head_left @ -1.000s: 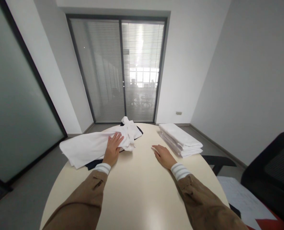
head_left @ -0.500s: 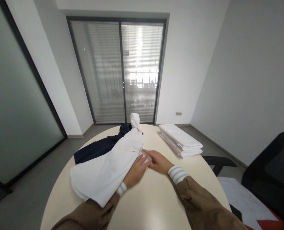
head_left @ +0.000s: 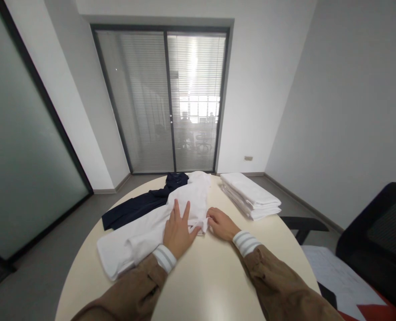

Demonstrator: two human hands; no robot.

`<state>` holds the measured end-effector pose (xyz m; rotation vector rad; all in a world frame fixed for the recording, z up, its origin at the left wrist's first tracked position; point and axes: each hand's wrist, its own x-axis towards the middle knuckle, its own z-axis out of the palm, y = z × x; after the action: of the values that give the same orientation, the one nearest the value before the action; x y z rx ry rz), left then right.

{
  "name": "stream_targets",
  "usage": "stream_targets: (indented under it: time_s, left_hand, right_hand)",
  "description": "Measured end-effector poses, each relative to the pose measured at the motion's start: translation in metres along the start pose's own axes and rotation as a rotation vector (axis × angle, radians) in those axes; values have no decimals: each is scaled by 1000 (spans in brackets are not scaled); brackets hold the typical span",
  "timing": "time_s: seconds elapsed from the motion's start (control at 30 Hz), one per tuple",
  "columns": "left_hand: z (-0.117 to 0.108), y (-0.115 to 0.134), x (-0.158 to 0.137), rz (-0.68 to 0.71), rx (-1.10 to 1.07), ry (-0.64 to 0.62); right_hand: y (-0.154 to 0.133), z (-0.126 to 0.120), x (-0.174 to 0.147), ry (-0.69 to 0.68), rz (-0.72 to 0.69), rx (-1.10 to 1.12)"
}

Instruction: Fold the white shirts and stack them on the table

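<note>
A white shirt [head_left: 144,236] lies stretched across the round table, its wide end at the near left and its narrower end toward the back. My left hand [head_left: 178,229] rests flat on the cloth with fingers spread. At the shirt's right edge, my right hand [head_left: 222,224] is closed, pinching a bit of the white fabric between thumb and fingers. Dark navy clothing [head_left: 137,206] lies along the far left side, partly covered by the white shirt.
A stack of folded white cloth [head_left: 251,196] sits at the table's right. The pale round table [head_left: 204,276] is in front of me. To the right stand a black chair [head_left: 381,232] and papers [head_left: 338,276]. Glass doors [head_left: 194,89] are behind.
The raised white end at the back has come down flat. My left hand has moved from the shirt's right edge to lie spread on top; my right hand has curled at the edge.
</note>
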<state>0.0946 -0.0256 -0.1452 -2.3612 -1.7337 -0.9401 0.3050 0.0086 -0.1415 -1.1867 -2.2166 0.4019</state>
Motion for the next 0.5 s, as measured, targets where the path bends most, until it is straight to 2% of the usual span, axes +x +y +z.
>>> stream_targets:
  time_s: [0.17,0.3,0.4,0.5]
  left_hand:
    - [4,-10,7,-35,17,-157]
    - [6,-13,9,65,-91,-173]
    - [7,-9,9,125,-338,-186]
    - [2,2,11,72,-746,-201]
  right_hand:
    - [0,5,-1,29,17,78]
    - [1,15,-2,54,155,161]
    - [4,18,-2,110,209,358]
    - [3,15,0,180,134,554]
